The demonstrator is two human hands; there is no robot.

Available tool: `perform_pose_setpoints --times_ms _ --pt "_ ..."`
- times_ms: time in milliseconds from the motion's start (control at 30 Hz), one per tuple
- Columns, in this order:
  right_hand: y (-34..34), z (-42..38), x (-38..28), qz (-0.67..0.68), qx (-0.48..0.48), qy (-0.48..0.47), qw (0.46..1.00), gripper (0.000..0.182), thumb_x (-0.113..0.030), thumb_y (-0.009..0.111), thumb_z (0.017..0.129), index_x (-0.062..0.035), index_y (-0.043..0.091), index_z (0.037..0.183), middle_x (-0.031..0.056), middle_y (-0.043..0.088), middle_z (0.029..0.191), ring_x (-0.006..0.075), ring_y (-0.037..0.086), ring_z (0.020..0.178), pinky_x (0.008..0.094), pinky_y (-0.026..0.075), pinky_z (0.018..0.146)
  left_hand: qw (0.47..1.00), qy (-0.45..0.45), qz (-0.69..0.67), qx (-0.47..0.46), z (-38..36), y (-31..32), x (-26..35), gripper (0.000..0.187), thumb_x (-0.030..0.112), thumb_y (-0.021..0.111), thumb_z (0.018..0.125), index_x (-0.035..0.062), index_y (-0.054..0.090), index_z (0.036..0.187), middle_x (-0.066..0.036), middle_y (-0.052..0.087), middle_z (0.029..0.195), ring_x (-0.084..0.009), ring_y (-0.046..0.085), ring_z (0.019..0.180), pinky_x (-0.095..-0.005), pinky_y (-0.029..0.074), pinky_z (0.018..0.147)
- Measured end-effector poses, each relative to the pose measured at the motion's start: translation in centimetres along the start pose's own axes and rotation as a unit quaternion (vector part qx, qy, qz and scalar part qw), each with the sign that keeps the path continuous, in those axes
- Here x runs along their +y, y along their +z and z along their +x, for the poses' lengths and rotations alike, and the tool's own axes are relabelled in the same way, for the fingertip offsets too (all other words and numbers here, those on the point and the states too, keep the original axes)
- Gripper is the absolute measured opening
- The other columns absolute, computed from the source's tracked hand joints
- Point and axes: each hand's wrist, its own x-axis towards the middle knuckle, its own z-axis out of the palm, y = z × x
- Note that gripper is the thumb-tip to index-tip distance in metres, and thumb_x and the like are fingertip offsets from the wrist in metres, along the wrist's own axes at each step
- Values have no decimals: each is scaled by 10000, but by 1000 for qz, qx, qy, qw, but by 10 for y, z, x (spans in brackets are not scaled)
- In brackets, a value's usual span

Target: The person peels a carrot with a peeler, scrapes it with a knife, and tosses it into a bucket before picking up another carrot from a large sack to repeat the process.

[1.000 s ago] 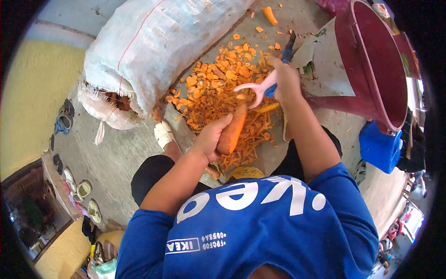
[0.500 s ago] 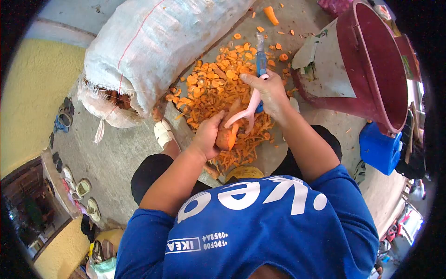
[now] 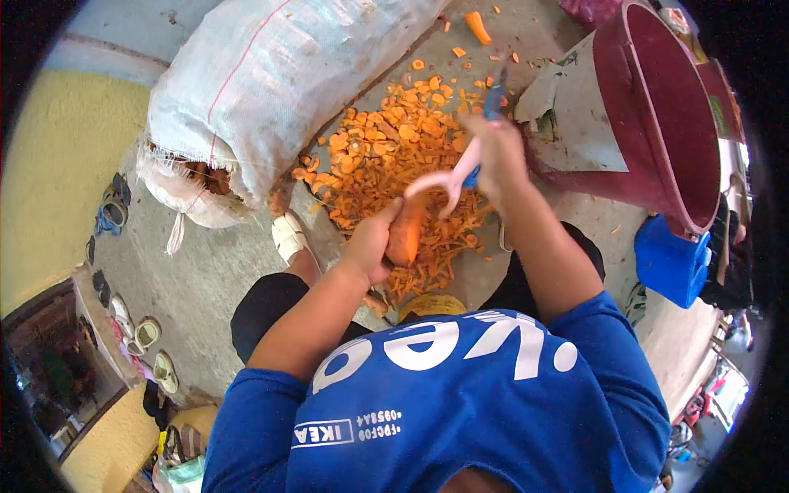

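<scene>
My left hand (image 3: 371, 245) is wrapped round a partly peeled carrot (image 3: 406, 233), whose bare orange side shows. In my right hand (image 3: 498, 151) is a pink peeler (image 3: 454, 179); a blue-handled tool (image 3: 495, 100) is held together with it, blurred by motion. The peeler's forked head is at the far end of the carrot; whether they touch I cannot tell. Below both hands lies a spread of carrot peels and slices (image 3: 386, 144) on the floor.
A large white woven sack (image 3: 271, 74) with a torn opening lies at the upper left. On the right stand a dark red tub (image 3: 649, 123) and a blue jerrycan (image 3: 670, 261). A yellow container (image 3: 431, 305) is between my legs. Shoes (image 3: 164, 371) lie at the left.
My right hand has moved up and to the right with the peeler and the blue tool. The peeler's head has shifted to the far end of the carrot. My left hand has barely moved.
</scene>
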Motion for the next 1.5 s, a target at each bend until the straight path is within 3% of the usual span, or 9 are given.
perform_pose_setpoints --times_ms 200,333,533,700,833,967,1200,1400,1500 --pt "11 -35 19 -102 -154 -15 983 165 -96 617 685 -72 455 656 -18 453 603 64 382 499 249 294 429 999 25 -38 2 9 -8 -4 361 336 336 860 101 427 1119 -81 521 991 -209 527 883 -451 441 732" --pt "0 13 2 -20 42 -43 998 164 -91 611 679 -72 449 695 -21 421 594 75 385 480 269 291 411 999 -18 27 16 7 -4 -7 347 330 316 861 108 436 1099 -77 525 963 -209 534 846 -448 455 686" --pt "16 -42 10 -86 -164 -17 982 153 -85 611 679 -74 461 652 -30 418 573 66 380 484 230 284 436 995 -33 -73 56 6 6 2 322 338 301 858 129 460 1046 -70 522 936 -224 531 807 -460 462 648" --pt "14 -16 10 -39 -53 -26 998 177 -90 624 676 -73 451 642 -32 415 569 67 375 486 232 277 430 998 -27 -24 56 -1 10 5 339 343 289 859 131 450 1067 -72 522 944 -238 523 829 -471 444 670" --pt "16 -35 15 -98 -155 -31 982 149 -97 612 698 -73 465 698 -27 421 566 68 376 466 237 293 421 995 -41 -66 66 8 3 -3 334 363 312 848 139 475 1034 -65 527 927 -219 531 800 -444 454 643" --pt "3 10 16 -39 -18 -23 999 197 -130 639 667 -74 450 669 -15 418 578 99 383 468 275 289 404 1000 6 5 -8 7 -6 -7 345 361 378 838 129 461 1079 -63 532 945 -214 547 819 -425 458 661" --pt "12 -17 22 -73 -118 23 990 208 -132 642 669 -77 442 667 -6 406 583 101 376 477 285 286 404 997 41 -25 67 -4 17 1 325 336 364 866 74 499 1003 -47 540 891 -153 534 774 -310 448 687" --pt "-4 23 10 -21 32 9 999 205 -113 635 681 -87 439 629 -13 396 554 102 359 435 281 283 391 993 58 37 95 3 6 -8 334 321 334 876 54 509 977 -47 547 835 -134 531 718 -277 441 653" --pt "11 -21 14 -85 -114 58 988 186 -135 636 683 -77 463 648 -20 399 557 89 366 461 264 289 413 994 31 4 105 -3 13 0 342 320 325 878 45 510 963 -53 544 834 -132 531 711 -271 440 650"
